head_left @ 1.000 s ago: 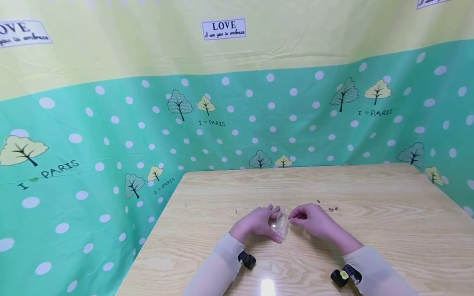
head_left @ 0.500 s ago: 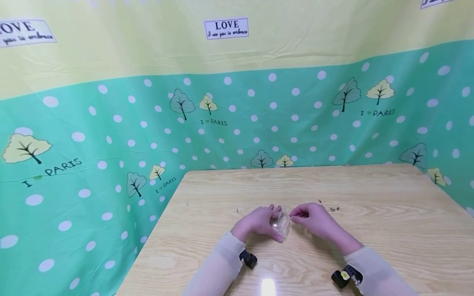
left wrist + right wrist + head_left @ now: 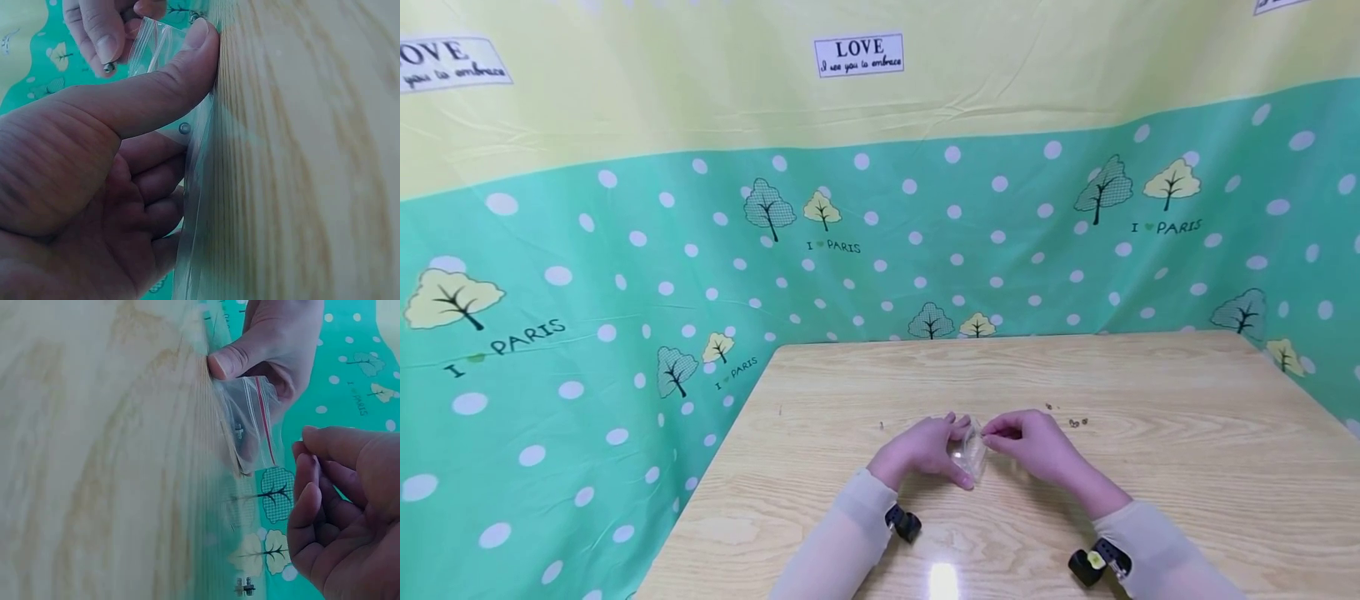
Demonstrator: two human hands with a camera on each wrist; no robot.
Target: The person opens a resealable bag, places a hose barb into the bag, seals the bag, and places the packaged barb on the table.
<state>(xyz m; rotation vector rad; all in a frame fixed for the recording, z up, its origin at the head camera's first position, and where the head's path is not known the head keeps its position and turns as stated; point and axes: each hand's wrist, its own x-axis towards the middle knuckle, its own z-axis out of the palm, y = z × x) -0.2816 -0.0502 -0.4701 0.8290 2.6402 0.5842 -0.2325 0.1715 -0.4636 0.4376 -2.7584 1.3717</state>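
L wrist cam: our R hand [image 3: 100, 30] pinches a metal pc [image 3: 110, 67], just beside the bag [image 3: 250, 409], mouth facing it; our L hand [image 3: 928, 451] grips the bag w/ thumb opp. fingers.

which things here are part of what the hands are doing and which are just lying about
Part of the job:
clear zip bag, held by left hand
metal piece, pinched by right hand
metal bit inside the bag
loose pieces beyond the right hand, probably

Apparently not:
tiny object left of the bag, too small to identify
patterned cloth, just backdrop
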